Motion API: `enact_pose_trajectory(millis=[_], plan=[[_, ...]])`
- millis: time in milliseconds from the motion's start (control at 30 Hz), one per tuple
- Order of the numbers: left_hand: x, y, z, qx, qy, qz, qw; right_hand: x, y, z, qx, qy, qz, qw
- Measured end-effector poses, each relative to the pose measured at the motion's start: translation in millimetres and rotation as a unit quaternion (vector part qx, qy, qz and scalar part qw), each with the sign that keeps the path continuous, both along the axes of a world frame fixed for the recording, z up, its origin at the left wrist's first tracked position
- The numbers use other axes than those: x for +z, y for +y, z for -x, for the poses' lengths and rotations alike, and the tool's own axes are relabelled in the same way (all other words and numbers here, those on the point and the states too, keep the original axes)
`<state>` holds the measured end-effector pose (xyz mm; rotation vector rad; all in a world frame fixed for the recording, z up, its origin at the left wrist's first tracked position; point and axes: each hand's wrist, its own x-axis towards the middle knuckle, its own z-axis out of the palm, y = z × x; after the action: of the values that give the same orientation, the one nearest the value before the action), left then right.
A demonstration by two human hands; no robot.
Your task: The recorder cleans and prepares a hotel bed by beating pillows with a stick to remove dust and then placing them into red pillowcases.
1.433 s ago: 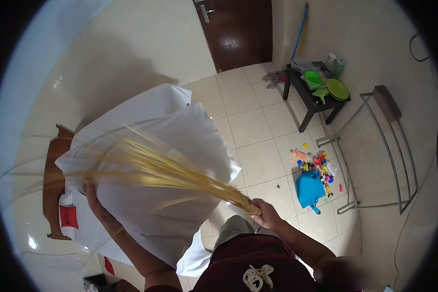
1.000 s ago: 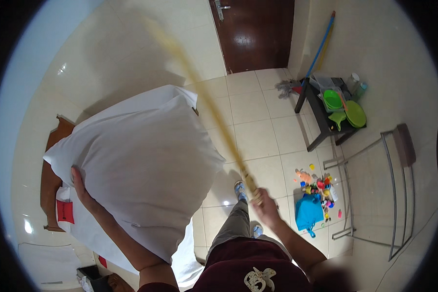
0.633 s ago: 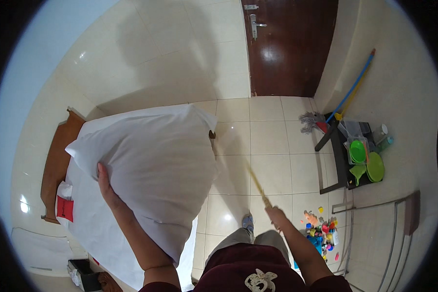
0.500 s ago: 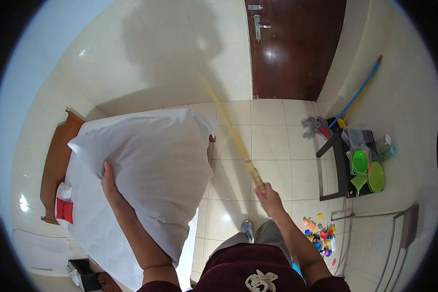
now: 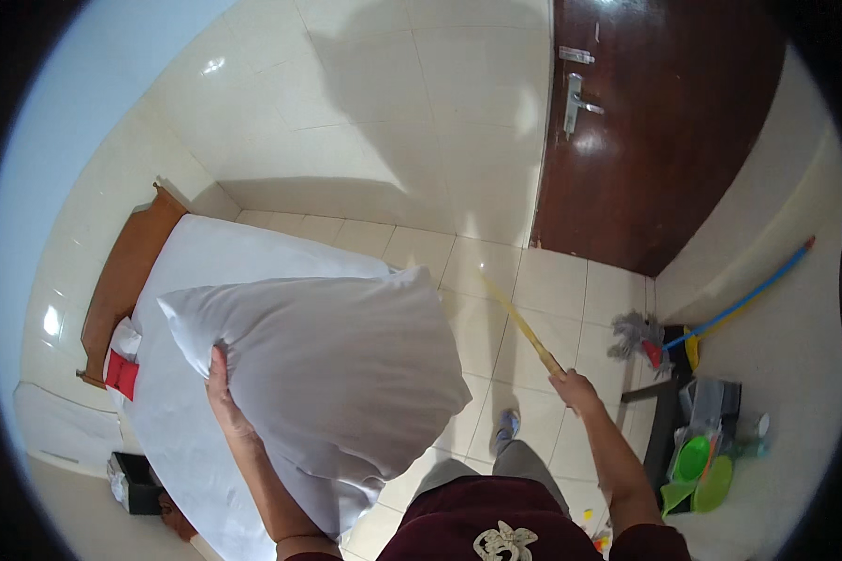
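The left hand gripped one large white fabric pillow by its left edge; the right hand closed around one thin yellow stick.

The pillow hung above the one white-sheeted bed on the left, hiding much of it. The stick slanted up and left, its far end blurred. At far right, one blue-handled mop leaned against the wall, beside one dark low table, partly cut off.

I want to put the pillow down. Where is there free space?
Free: the bed sheet beyond the pillow, and floor tiles between bed and door. Crowded: the right corner, around the mop and green dishes.
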<state>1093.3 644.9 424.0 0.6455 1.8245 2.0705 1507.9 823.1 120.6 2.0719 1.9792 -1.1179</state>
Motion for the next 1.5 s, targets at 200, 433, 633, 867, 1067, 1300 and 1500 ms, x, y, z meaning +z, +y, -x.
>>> enact_pose_trajectory(millis=[200, 433, 633, 867, 1067, 1300, 1500], plan=[[6.7, 59.5, 18.0, 0.066, 0.012, -0.067, 0.995, 87.8, 18.6, 90.6, 0.088, 0.385, -0.133, 0.909], [32.9, 147.6, 41.1, 0.242, 0.126, -0.12, 0.955, -64.8, 108.6, 69.4, 0.078, 0.093, 0.057, 0.991], [29.6, 234.4, 85.2, 0.247, 0.071, -0.161, 0.953, 61.6, 191.4, 181.4, 0.076, 0.344, -0.11, 0.929], [47.1, 335.3, 156.5, 0.26, -0.026, -0.17, 0.95, -60.2, 319.6, 230.8, 0.346, 0.217, -0.081, 0.909], [30.3, 333.6, 232.2, 0.343, 0.084, -0.138, 0.925, 35.6, 423.2, 340.6, 0.212, 0.218, -0.067, 0.95], [35.2, 394.0, 253.3, 0.389, 0.032, -0.127, 0.912, 96.6, 461.3, 519.3, 0.536, 0.365, -0.055, 0.759], [-2.7, 394.8, 279.7, 0.554, 0.24, 0.111, 0.79, -69.6, 653.9, 575.4, 0.415, -0.01, 0.096, 0.905]])
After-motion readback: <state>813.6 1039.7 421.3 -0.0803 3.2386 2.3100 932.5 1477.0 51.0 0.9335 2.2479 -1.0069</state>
